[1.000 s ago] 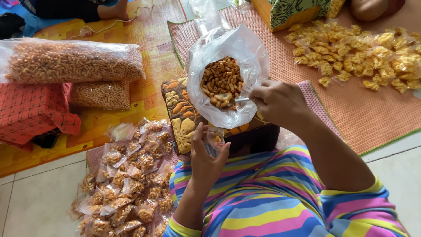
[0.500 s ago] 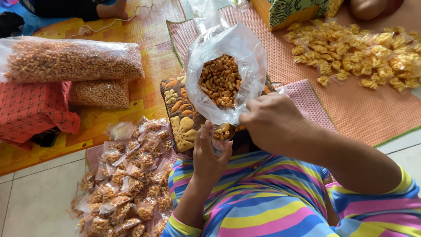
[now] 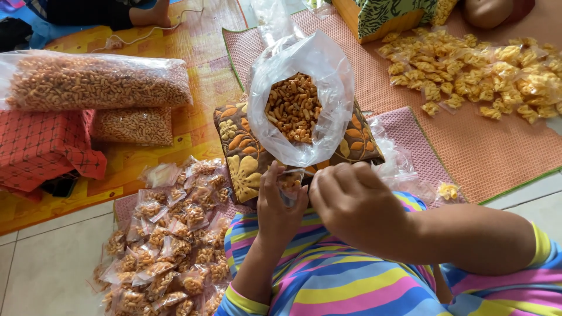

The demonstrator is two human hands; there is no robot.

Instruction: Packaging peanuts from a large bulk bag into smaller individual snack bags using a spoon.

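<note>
Since a second before, the right hand (image 3: 357, 205) had come down from the rim of the big clear bag (image 3: 301, 99) and met the left hand (image 3: 278, 202) in front of the person's lap. Both hands were pinched together on one small clear packet (image 3: 291, 181) of orange snack pieces, held just below the big bag and just above the striped clothing. How the packet's long axis ran could not be told, since fingers hid most of it.

That big bag stood upright with its mouth open toward the camera, resting on one brown flowered cushion (image 3: 243, 155), and was partly filled with short orange curls. Left of it lay two long sealed bags of the same snack (image 3: 96, 82), their long axes running left to right, one behind the other. A heap of filled small packets (image 3: 170, 234) lay on the floor by the left arm, too many to count. A second spread of yellow packets (image 3: 480, 64) covered the pink mat (image 3: 410, 140) at the upper right.
</note>
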